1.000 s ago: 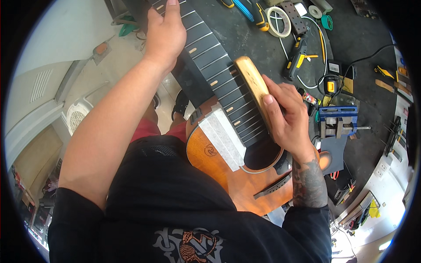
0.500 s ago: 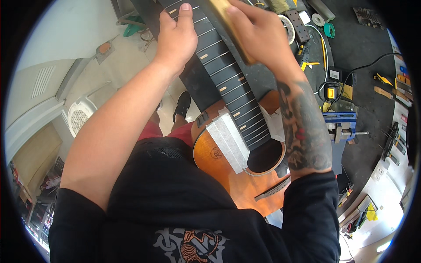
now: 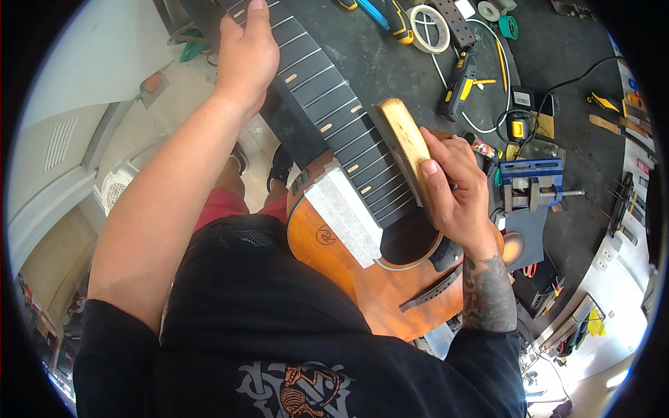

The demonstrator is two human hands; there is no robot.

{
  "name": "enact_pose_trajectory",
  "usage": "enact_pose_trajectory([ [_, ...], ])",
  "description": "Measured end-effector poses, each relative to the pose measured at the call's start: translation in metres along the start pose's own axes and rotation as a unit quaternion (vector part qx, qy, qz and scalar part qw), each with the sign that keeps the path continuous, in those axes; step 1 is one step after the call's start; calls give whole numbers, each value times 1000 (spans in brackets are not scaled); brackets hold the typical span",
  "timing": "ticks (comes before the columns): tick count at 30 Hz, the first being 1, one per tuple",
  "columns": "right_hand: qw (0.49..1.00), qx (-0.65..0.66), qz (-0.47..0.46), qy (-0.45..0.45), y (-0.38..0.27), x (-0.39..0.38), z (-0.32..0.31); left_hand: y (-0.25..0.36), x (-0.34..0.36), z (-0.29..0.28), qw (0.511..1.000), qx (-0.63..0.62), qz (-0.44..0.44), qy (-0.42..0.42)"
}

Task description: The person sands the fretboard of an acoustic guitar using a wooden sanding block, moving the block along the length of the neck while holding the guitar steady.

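An acoustic guitar [image 3: 326, 272] with an orange-brown top and a dark soundhole lies across my lap. Its dark fretboard [image 3: 307, 64] carries metal frets and pale oblong inlays, and white masking tape [image 3: 340, 212] covers the top beside it. My left hand [image 3: 247, 57] is wrapped round the neck toward the top of the view, thumb over the fretboard. My right hand [image 3: 453, 188] grips a long pale wooden block [image 3: 403, 129] with a dark underside, which rests along the right edge of the fretboard near the soundhole.
The dark workbench [image 3: 585, 174] holds a tape roll [image 3: 431, 29], a yellow-black glue gun [image 3: 460, 83], cables, a blue vise [image 3: 533, 181] and assorted hand tools. At left are a white plastic seat [image 3: 117, 189] and tiled floor.
Half a second ago my right hand and block were high up the neck; now they are back down near the soundhole, close to their earliest position. The guitar and left hand sit slightly farther left.
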State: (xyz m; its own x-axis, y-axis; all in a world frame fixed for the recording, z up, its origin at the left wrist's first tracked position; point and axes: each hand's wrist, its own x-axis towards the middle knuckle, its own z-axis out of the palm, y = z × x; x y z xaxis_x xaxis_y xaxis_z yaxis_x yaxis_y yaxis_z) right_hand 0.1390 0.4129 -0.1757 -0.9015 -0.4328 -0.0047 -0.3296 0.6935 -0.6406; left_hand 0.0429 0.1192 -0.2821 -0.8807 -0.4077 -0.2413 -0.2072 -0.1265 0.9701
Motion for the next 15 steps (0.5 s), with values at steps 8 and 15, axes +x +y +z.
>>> enact_pose_trajectory([
  [8, 1000, -23, -8, -17, -2, 4, 4, 10, -5, 7, 1000, 14, 2, -3],
  [15, 1000, 5, 6, 0, -8, 26, 12, 7, -4, 8, 999, 37, 15, 14],
])
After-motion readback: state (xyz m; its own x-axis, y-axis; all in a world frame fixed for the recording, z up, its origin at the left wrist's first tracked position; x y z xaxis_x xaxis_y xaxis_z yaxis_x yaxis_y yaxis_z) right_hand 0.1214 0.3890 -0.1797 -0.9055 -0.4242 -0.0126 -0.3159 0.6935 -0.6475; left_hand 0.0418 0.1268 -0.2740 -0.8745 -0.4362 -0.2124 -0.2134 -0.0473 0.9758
